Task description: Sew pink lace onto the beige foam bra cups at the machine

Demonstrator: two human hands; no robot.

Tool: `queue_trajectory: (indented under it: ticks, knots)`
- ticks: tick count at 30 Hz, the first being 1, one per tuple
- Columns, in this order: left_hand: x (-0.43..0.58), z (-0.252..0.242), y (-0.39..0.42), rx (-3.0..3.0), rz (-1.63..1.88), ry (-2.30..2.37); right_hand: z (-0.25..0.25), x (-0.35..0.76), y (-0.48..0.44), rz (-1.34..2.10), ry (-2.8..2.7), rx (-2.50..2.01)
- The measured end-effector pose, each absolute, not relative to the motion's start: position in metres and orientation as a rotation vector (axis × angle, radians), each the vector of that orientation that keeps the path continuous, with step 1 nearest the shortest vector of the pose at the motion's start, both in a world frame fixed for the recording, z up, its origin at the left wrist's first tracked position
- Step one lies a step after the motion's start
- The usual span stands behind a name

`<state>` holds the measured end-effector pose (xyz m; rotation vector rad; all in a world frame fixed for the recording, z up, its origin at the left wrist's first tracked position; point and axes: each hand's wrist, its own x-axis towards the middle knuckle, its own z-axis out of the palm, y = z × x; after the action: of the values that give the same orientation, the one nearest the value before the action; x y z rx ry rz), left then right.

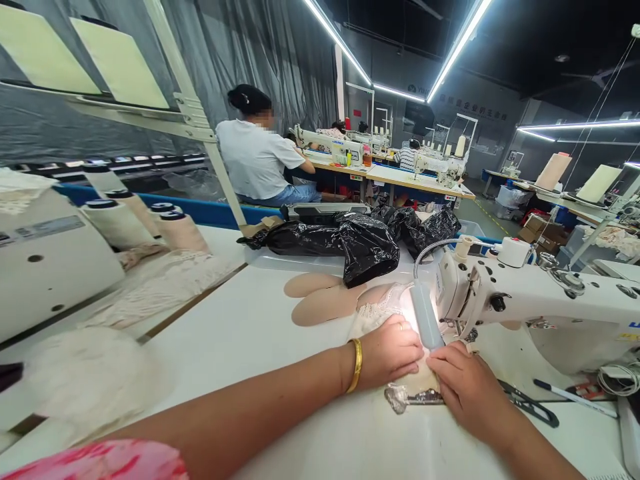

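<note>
Cream lace fabric (381, 309) lies at the needle area of a white sewing machine (505, 293), lit by a grey lamp (427, 317) on a bent metal neck. My left hand (393, 352), with a gold bangle at the wrist, presses on the fabric left of the lamp, fingers curled together. Just right of the lamp, my right hand (463, 383) pinches the fabric's near edge. The needle is hidden behind the lamp and hands. Beige oval pads (320, 308) lie on the table beyond my left hand.
Black plastic bags (367, 247) sit behind the pads. Black snips (530, 404) and a pen (575, 398) lie right of my right hand. At left are thread cones (117, 225), white fabric (95, 377) and another machine (55, 253). A seated person (260, 157) works further back.
</note>
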<state>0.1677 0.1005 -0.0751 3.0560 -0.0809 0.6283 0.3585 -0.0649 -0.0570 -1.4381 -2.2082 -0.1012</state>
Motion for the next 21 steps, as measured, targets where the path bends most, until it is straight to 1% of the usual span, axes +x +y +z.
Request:
queue_trajectory:
  ticks: [4,12,17,21]
  knots:
    - [0.173,-0.078,0.109,3.070,0.616,-0.111,-0.058,0.358,-0.064,-0.152,-2.199,-1.450]
    - [0.174,-0.073,0.113,3.098,0.590,-0.116,-0.062,0.360,-0.063,-0.145,-2.202,-1.474]
    - [0.177,-0.076,0.114,3.110,0.636,-0.135,-0.062,0.362,-0.063,-0.149,-2.190,-1.478]
    - [0.177,-0.078,0.111,3.124,0.754,-0.144,-0.060,0.362,-0.063,-0.125,-2.193,-1.509]
